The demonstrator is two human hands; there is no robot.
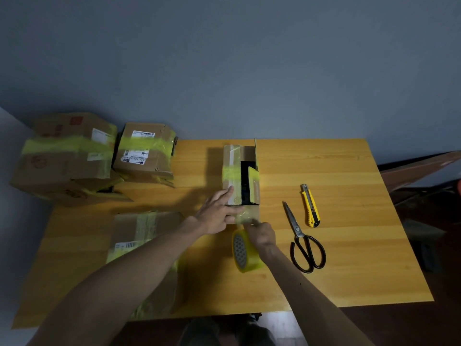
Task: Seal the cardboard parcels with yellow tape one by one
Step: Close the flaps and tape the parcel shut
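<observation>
A small cardboard parcel (pixel 239 171) stands in the middle of the wooden table (pixel 349 245), its top flaps partly apart with a dark gap showing and a yellow tape band across it. My left hand (pixel 219 213) lies with straight fingers against the parcel's near left side. My right hand (pixel 260 236) pinches a strip of tape against the parcel's near face. The yellow tape roll (pixel 245 254) hangs just below that hand.
Black scissors (pixel 303 239) and a yellow utility knife (pixel 310 205) lie to the right. Two taped boxes, one large (pixel 67 156) and one smaller (pixel 147 151), sit at the far left. Another taped box (pixel 147 236) lies under my left forearm.
</observation>
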